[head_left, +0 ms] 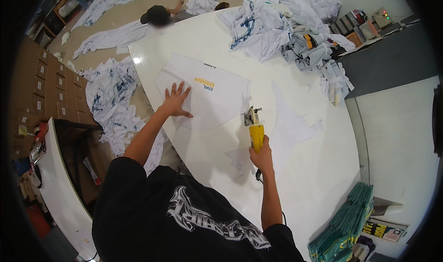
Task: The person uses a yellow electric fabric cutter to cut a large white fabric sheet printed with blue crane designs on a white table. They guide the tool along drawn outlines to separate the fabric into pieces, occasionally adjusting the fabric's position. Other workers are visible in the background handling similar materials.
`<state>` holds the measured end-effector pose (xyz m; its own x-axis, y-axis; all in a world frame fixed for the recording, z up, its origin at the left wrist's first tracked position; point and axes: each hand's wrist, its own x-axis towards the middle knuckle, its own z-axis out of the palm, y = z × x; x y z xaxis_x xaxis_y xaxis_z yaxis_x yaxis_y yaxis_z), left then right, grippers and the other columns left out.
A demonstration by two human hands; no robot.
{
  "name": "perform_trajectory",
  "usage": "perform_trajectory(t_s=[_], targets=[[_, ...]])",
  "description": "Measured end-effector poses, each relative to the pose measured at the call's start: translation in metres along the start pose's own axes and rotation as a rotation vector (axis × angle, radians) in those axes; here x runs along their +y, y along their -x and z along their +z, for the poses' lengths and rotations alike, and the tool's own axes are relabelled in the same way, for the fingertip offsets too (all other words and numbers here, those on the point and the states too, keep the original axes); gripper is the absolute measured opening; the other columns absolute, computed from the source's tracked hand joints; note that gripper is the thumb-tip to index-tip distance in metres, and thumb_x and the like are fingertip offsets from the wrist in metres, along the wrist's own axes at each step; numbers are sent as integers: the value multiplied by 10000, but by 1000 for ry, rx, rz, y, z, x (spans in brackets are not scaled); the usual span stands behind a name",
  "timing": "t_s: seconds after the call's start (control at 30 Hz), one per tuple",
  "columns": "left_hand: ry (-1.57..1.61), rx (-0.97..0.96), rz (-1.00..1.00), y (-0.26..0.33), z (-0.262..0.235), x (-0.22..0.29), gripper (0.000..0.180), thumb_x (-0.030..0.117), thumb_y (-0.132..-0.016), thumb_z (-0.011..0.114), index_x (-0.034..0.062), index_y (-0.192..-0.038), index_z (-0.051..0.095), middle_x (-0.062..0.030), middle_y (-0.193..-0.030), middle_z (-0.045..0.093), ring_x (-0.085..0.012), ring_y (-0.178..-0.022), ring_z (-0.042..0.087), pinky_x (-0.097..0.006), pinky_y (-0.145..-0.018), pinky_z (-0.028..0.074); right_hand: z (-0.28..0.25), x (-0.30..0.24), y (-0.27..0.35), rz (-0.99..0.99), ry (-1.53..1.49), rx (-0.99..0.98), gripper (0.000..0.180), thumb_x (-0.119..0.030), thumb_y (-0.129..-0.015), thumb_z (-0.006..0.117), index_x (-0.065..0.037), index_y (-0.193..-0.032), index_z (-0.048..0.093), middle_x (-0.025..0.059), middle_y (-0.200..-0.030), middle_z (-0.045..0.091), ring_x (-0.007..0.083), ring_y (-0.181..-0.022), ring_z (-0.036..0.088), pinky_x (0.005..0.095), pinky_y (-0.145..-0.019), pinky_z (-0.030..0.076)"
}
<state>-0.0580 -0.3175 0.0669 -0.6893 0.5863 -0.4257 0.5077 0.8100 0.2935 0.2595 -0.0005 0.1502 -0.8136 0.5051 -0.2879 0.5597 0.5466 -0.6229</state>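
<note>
Workshop floor, tan and bare in strips, littered with crumpled white fabric pieces printed in blue (108, 100). A glossy white cutting table (314, 179) fills the middle of the view, its edge bending with the lens; a ceiling light glares off its far-left corner.

Flat on the table: a white fabric panel (207, 93), smooth, with a curved lower outline and a short printed line in yellow and blue. A trimmed-off white scrap (290, 123) with a jagged edge lies just right of it.

Left hand (175, 102): fingers spread wide, palm pressed flat on the panel's left edge.

Right hand (263, 156): wrapped around the yellow handle of a handheld electric fabric cutter (254, 126). The cutter's metal head sits at the panel's right edge, touching the cloth; a dark cord trails back along the wrist.

Far end of the table: a heap of folded and rumpled white garments (295, 36), soft and creased. Stacked brown cardboard boxes (46, 86) at left. A stack of teal folded cloth (346, 225) at lower right. Another person (159, 15) is low on the floor beyond the table.
</note>
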Motion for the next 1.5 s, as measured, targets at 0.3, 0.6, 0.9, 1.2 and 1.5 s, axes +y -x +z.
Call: perform_trajectory(t_s=[0.3, 0.6, 0.9, 1.2, 1.5], targets=[[35, 35, 9, 1, 5, -4, 1472, 711, -563, 903, 202, -1707, 130, -208, -1763, -37, -519, -1592, -87, -736, -1227, 12, 18, 5, -34, -36, 27, 21, 733, -179, -874, 673, 42, -1467, 303, 389, -1116, 675, 497, -909, 726, 501, -784, 600], [62, 34, 16, 0, 7, -4, 1481, 701, -562, 910, 202, -1710, 120, -199, -1765, -59, -507, -1593, -116, -732, -1221, -32, 16, -29, -77, 9, 40, 32, 754, -203, -853, 682, 59, -1454, 310, 399, -1133, 665, 536, -1029, 688, 540, -905, 564], [65, 53, 20, -1, 10, -6, 1473, 715, -562, 899, 213, -1710, 126, -206, -1764, -49, -513, -1592, -106, -737, -1219, -24, 18, -37, -133, -34, 71, 65, 768, -235, -853, 711, 53, -1445, 317, 373, -1099, 684, 471, -941, 731, 497, -835, 595], [67, 48, 22, 2, 7, -3, 1461, 685, -571, 908, 204, -1709, 129, -214, -1762, -46, -513, -1592, -109, -741, -1216, -21, 24, -51, -150, 15, 53, 111, 743, -236, -823, 720, 46, -1402, 349, 340, -1073, 697, 435, -919, 740, 478, -808, 605], [80, 54, 25, 0, 11, -2, 1459, 688, -570, 909, 205, -1709, 134, -203, -1765, -48, -511, -1593, -105, -737, -1217, -32, 43, -77, -157, 118, 4, 210, 680, -231, -818, 685, 49, -1350, 367, 371, -1139, 681, 514, -1053, 697, 515, -922, 570]])
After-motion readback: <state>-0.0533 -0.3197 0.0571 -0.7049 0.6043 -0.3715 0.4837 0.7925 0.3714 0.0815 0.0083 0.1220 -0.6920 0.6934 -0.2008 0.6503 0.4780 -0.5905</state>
